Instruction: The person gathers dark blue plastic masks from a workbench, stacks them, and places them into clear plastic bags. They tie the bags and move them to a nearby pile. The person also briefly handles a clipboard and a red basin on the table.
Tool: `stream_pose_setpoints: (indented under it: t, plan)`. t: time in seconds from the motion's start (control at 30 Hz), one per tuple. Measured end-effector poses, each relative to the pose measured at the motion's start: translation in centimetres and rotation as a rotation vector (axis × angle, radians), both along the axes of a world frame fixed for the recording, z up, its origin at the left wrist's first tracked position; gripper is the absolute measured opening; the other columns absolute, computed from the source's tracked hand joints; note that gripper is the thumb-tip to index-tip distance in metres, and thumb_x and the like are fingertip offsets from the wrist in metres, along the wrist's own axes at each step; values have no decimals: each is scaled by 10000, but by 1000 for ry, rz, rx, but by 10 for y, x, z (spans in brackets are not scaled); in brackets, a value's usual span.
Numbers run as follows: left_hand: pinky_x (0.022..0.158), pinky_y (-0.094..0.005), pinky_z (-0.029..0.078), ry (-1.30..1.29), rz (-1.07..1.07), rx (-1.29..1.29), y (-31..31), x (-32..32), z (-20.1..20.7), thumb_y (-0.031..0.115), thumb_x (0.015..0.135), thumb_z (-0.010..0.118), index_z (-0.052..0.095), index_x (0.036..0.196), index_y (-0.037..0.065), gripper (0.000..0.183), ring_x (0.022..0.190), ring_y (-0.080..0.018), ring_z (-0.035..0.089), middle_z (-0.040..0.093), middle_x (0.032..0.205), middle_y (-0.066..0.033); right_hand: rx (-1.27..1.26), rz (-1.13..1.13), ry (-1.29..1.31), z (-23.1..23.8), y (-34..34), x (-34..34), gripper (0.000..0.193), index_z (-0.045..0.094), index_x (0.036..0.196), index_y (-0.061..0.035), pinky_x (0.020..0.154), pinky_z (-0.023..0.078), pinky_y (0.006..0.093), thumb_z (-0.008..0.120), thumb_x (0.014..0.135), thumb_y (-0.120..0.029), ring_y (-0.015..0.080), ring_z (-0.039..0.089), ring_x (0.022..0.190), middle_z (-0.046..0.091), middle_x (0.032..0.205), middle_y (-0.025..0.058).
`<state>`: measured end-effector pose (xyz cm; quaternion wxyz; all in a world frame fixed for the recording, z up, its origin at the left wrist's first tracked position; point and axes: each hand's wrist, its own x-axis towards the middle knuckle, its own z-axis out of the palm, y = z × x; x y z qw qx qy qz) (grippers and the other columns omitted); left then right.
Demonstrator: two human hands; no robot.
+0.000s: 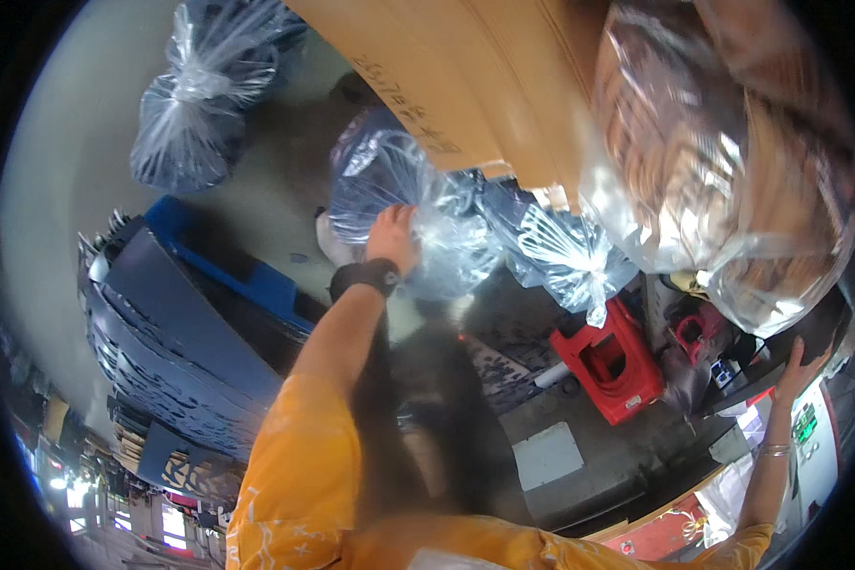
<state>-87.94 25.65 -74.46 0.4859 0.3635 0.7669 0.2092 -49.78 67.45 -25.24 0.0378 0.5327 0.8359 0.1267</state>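
My left hand (pixel 392 236), with a black band on its wrist, is closed on a clear plastic bag (pixel 454 255) with dark contents, gathered into pleats near the fingers. Far out on the right, my right hand (pixel 800 372) is at a dark thing below a large clear bag (pixel 679 161) of brown pieces. Its thumb stands away from curled fingers, which are partly hidden, and what they grip cannot be made out. Between the hands is another knotted clear bag (pixel 575 249) with dark contents.
A large cardboard box (pixel 484 76) takes up the top middle. At the upper left, a tied plastic bag (pixel 190 123) lies on the floor. Stacked dark panels (pixel 180 323) stand at the left beside a blue piece (pixel 223 266). A red plastic frame (pixel 610 363) sits right of centre.
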Motion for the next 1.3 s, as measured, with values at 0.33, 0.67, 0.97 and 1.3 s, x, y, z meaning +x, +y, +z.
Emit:
stream_pose_setpoints:
  t: [0.33,0.67,0.97,1.3]
  plan:
    - [840,-431,379,599,-834,-292,39,80,-59,197,922,410,614,1092,142,272,937,-223,626,663,1044,-15,201,447,-685,30,45,66,519,465,1333,-4,1077,330,407,623,905,-252,355,424,1277,400,1399,215]
    - [950,-456,335,295,-1068,-513,21,50,66,232,918,447,708,1017,176,284,1058,-211,614,685,1084,-54,55,248,-2,-24,2,-20,641,351,1422,-49,1084,293,381,652,876,-197,279,405,1279,403,1391,154]
    - [905,-413,402,178,-686,-502,-15,-55,147,273,751,532,670,983,83,330,938,-279,651,691,949,-134,-19,166,114,-27,-13,-54,731,289,1427,-14,1124,225,428,660,809,-129,348,311,1331,324,1430,191]
    - [943,-426,452,103,-76,-718,-29,-134,63,377,807,568,593,1118,-14,501,1107,-362,578,597,1182,-234,30,191,101,-27,-12,-45,702,319,1421,-18,1119,234,434,637,800,-89,340,338,1324,369,1432,178]
